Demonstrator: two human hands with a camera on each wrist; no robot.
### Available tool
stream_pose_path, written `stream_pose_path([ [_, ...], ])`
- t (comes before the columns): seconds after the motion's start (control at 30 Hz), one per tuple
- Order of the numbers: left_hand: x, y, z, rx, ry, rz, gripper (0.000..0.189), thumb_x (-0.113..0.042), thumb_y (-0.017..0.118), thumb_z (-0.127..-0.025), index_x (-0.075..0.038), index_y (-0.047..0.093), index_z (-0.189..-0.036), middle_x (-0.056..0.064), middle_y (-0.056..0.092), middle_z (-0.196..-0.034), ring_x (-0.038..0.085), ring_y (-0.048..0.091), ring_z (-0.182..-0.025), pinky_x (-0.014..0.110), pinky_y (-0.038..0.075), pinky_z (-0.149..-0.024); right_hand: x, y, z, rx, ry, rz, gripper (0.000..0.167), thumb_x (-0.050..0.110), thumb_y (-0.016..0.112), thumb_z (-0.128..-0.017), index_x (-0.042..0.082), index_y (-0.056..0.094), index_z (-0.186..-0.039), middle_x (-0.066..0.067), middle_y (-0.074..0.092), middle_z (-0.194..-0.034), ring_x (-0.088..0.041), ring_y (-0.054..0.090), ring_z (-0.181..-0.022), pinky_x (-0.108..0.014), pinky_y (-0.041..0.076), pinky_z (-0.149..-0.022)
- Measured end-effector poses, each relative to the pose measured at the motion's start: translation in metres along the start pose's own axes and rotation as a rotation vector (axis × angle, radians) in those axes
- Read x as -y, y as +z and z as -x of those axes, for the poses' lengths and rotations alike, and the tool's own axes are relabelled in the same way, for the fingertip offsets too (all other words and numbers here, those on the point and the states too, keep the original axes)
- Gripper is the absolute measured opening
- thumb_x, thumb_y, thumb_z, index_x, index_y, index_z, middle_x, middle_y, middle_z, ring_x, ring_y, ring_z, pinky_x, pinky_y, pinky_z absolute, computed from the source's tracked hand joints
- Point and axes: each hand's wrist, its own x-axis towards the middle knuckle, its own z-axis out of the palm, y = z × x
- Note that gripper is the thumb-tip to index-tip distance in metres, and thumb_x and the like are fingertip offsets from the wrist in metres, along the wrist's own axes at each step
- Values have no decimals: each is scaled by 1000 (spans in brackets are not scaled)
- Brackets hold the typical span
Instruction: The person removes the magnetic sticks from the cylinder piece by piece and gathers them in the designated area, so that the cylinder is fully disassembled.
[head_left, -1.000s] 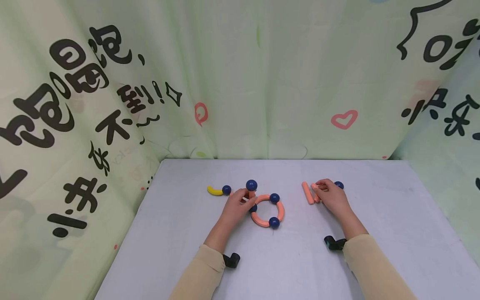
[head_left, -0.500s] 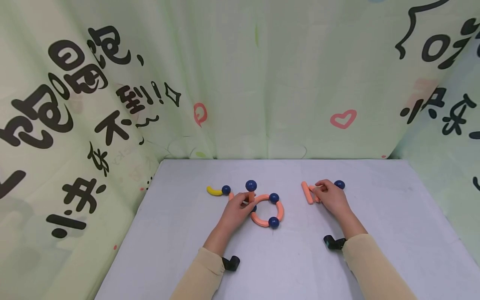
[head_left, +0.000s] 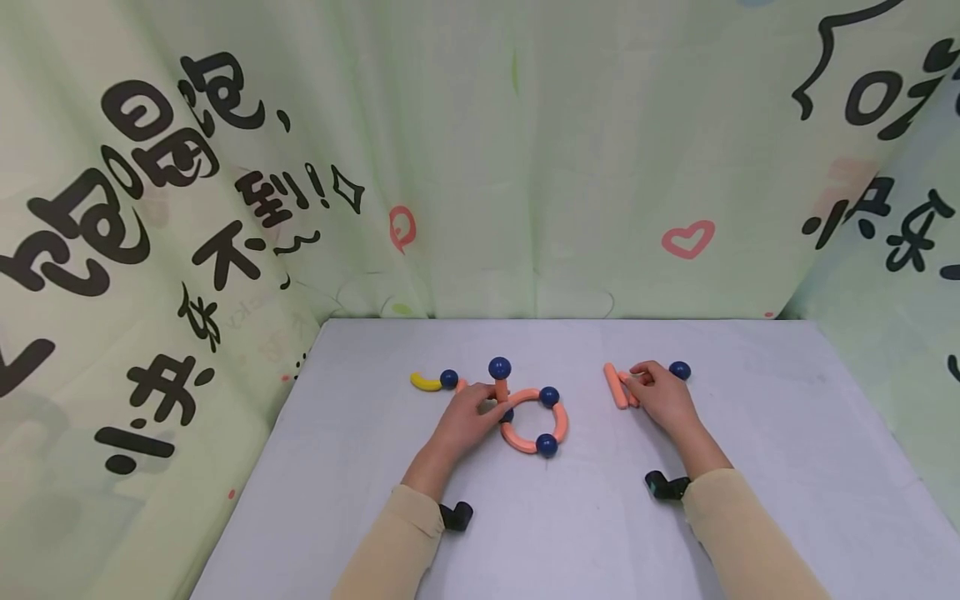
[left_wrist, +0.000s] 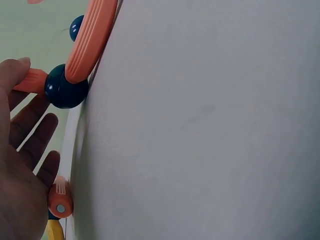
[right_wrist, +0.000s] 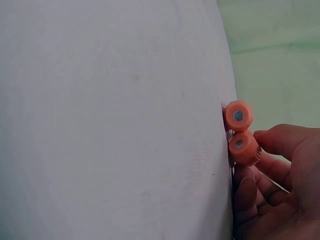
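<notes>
In the head view, my left hand (head_left: 471, 417) pinches an upright orange magnetic rod (head_left: 501, 389) topped by a dark blue ball (head_left: 499, 367). The rod's foot meets a blue ball (left_wrist: 66, 87) of a ring made of curved orange rods (head_left: 519, 444) and blue balls, flat on the table. In the left wrist view, thumb and finger close round this rod while the other fingers are loosely spread. To the right, my right hand (head_left: 663, 397) pinches an orange magnetic rod (right_wrist: 244, 149) with a grey end disc. A second orange rod (head_left: 615, 386) lies against it.
Left of the ring, a curved yellow rod (head_left: 426, 382), a blue ball (head_left: 448, 379) and an orange rod (left_wrist: 60, 200) form a chain, partly hidden by my left hand. A loose blue ball (head_left: 680, 370) sits beyond my right hand. A curtain (head_left: 480, 250) borders the table's far edge.
My left hand has shifted slightly left, and the upright rod's top with its ball has moved a little left. The yellow chain has also slid slightly left. My right hand is nearly still.
</notes>
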Motion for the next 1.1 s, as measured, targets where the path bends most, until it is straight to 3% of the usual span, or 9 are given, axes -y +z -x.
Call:
stream_pose_path([
  [0.13, 1, 1, -1, 2, 14, 14, 33, -48, 61, -96, -25, 67, -119, -5, 68, -120, 17, 61, -115, 41, 50, -100, -1, 1, 0, -6, -4, 0, 45, 35, 57, -99, 2, 55, -129, -15, 58, -104, -26, 53, -89, -29, 44, -68],
  [0.3, -2, 5, 2, 1, -33, 62, 31, -46, 61, -96, -25, 66, -118, -4, 67, -120, 17, 61, -117, 43, 49, -102, -1, 2, 0, -8, 3, 2, 47, 38, 57, -99, 2, 55, -128, -16, 58, -106, -27, 53, -90, -29, 44, -69],
  [0.53, -3, 9, 5, -23, -30, 88, 25, -44, 59, -98, -25, 65, -112, -8, 67, -109, 13, 57, -99, 37, 51, -94, 0, 2, 0, -10, -2, 2, 46, 38, 57, -99, 2, 56, -128, -17, 59, -108, -28, 53, -91, -31, 45, -70],
  [0.83, -2, 7, 7, -16, -58, 107, 33, -50, 58, -96, -28, 65, -119, -4, 66, -125, 19, 58, -123, 46, 46, -106, -2, 2, -1, -9, 0, 0, 46, 37, 57, -99, 2, 56, -128, -18, 59, -110, -29, 53, -93, -33, 46, -73],
  [1.1, 6, 13, 6, -32, -71, 172, 41, -52, 59, -95, -27, 64, -128, -6, 65, -129, 19, 57, -126, 44, 47, -106, -4, 3, -3, -3, 2, -2, 48, 39, 57, -99, 2, 55, -130, -19, 58, -113, -30, 53, -95, -35, 47, -75],
])
